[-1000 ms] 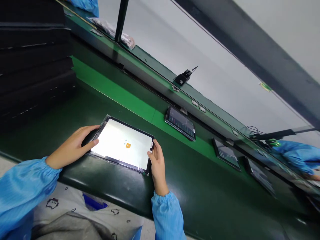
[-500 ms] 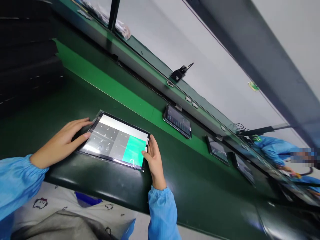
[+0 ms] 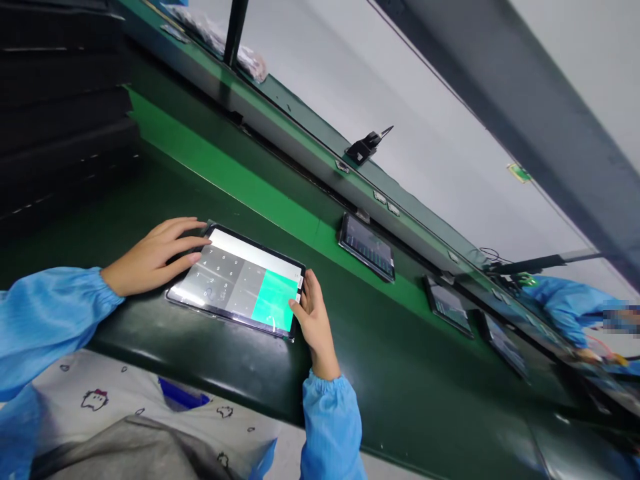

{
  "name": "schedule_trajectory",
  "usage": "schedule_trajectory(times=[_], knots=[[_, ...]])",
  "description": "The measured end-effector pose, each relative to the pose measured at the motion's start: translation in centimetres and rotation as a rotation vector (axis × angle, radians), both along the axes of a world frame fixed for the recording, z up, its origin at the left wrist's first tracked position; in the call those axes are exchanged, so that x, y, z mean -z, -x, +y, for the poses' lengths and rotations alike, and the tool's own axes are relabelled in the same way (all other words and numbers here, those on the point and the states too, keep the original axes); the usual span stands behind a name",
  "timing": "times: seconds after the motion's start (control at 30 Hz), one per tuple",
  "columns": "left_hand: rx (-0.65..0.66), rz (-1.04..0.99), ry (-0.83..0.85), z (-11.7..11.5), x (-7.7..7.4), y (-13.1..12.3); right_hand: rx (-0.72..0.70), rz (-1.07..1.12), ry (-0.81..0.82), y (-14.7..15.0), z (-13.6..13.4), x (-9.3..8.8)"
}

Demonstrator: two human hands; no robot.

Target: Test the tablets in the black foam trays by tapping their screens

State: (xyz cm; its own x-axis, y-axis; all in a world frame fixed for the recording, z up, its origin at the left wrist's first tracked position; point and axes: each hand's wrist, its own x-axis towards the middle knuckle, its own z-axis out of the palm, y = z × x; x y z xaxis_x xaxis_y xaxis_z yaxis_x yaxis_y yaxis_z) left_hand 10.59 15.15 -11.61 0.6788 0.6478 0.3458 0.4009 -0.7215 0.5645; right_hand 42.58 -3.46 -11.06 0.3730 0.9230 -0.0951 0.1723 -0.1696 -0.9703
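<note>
A tablet (image 3: pixel 235 283) with a lit calculator screen, grey number keys and a bright green block, lies near the front edge of the dark green bench. My left hand (image 3: pixel 160 257) rests over its upper left corner, fingers stretched out across the edge onto the screen. At the tablet's right edge my right hand (image 3: pixel 313 317) grips the side, thumb on the front by the green block and the other fingers behind the edge. Both arms wear blue sleeves.
More tablets stand along the bench's back: one dark-screened tablet (image 3: pixel 367 247), another tablet (image 3: pixel 447 305) and a third (image 3: pixel 503 343). Black stacked trays (image 3: pixel 65 100) rise at far left. A black adapter (image 3: pixel 363 148) sits on the shelf. At right, a co-worker's blue sleeve (image 3: pixel 565 300) shows.
My left hand has moved up along the tablet's left side, its fingers now reaching over the upper corner. My right hand keeps its hold. The whole view has shifted slightly.
</note>
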Motion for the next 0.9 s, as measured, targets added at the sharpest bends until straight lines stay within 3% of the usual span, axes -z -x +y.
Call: schedule_trajectory(times=[0.17, 0.37, 0.5, 0.73, 0.9], knots=[[0.093, 0.028, -0.05, 0.0, 0.3, -0.3, -0.124, 0.027, -0.001, -0.2, -0.3, -0.6], [0.132, 0.148, -0.013, -0.2, 0.1, -0.9, -0.015, 0.062, -0.015, -0.2, -0.3, -0.5], [0.041, 0.059, 0.0, -0.3, -0.4, -0.8, 0.015, 0.079, -0.02, -0.3, -0.4, -0.6], [-0.089, -0.142, 0.246, 0.2, -1.0, -0.2, -0.094, -0.029, -0.007, 0.1, -0.6, -0.4], [-0.19, -0.265, 0.258, 0.0, -1.2, -0.1, -0.004, -0.062, -0.002, 0.6, -0.4, -0.1]])
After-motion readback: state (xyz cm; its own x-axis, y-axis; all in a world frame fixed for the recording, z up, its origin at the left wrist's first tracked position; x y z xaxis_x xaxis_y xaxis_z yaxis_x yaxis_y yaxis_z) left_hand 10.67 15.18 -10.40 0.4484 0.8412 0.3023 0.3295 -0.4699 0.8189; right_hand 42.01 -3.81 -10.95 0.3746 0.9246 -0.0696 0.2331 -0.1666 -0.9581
